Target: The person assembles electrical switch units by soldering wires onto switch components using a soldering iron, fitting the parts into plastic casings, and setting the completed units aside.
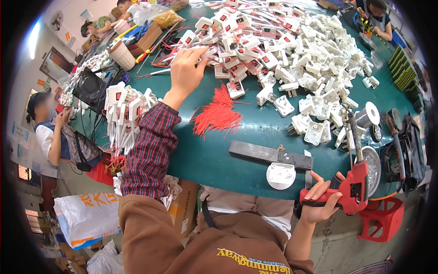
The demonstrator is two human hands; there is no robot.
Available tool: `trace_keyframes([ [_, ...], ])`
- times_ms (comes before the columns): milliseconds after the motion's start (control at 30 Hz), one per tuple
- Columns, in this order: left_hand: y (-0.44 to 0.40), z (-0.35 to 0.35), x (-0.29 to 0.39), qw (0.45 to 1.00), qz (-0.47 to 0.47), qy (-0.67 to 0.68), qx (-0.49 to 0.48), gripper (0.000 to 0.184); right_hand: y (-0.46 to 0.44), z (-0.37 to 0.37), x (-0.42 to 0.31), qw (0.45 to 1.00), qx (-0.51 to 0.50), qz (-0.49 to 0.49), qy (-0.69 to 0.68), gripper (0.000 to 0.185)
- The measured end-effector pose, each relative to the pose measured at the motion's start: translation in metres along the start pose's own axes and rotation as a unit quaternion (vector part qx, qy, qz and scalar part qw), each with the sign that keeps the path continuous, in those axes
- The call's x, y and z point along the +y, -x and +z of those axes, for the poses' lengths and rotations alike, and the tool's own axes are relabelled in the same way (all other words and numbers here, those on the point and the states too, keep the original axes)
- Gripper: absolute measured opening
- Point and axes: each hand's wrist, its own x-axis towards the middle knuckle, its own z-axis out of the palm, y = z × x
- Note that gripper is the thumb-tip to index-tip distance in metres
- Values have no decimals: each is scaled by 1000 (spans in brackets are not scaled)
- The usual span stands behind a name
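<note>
My left hand (186,68) reaches over the table at the edge of a pile of white plastic pieces with red switches and wires (237,41). Its fingers are apart, and nothing shows between them. Below it lies a heap of short red wires (219,112). At the right front, my right hand (321,198) is wrapped round the handle of a red soldering gun (353,192), whose tip points up. Near that tool, a white housing on a round white base (280,176) sits beside a dark metal bar (269,154).
White housings (328,50) are heaped at the back right. A solder spool (367,115) stands at the right. Assembled pieces (123,109) hang at the left edge. A beige cup (122,55) stands back left. Other people sit left and at the back; a red stool (381,219) is lower right.
</note>
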Motion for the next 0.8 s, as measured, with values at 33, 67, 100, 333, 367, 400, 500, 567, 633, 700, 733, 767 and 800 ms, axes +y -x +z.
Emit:
trace_keyframes([
  [33, 1, 1, 1, 1000, 0, 1, 0, 30, 0, 0, 0, 1000, -1, 1, -2, 52],
  [67, 3, 1, 3, 1000, 6, 5, -6, 29, 0, 0, 0, 1000, -4, 3, -4, 52],
  [100, 4, 1, 3, 1000, 12, 8, -11, 27, 1, 0, 0, 1000, -3, 3, -4, 52],
  [333, 12, -1, 5, 998, 37, 7, -44, 22, 1, -2, 2, 1000, 0, 4, -6, 52],
  [367, 14, -2, 3, 998, 32, -15, -60, 21, 1, -2, 2, 1000, 0, 3, -9, 51],
  [400, 15, -2, 2, 996, 26, -37, -77, 20, 1, -2, 2, 1000, 0, 2, -9, 51],
  [500, 15, -5, -2, 998, -8, -6, -54, 20, 2, -1, 1, 1000, 2, 3, -1, 52],
  [567, 15, -9, -1, 999, -34, 17, -29, 21, 2, -2, 2, 1000, 8, 3, 3, 52],
  [633, 9, -16, 10, 997, -59, 43, -5, 23, 2, -3, 2, 1000, 10, 2, 5, 52],
  [700, 2, -29, 19, 964, -203, 165, 44, 22, 3, -3, 2, 1000, 12, 5, 4, 52],
  [733, -2, -34, 22, 918, -258, 290, 73, 20, 2, -2, 1, 1000, 9, 5, 4, 52],
  [767, -6, -45, 25, 906, -270, 311, 98, 18, 2, -1, 1, 1000, 6, 4, 3, 52],
  [800, -10, -58, 32, 893, -280, 331, 123, 17, 2, -1, 1, 1000, 5, 5, 3, 52],
])
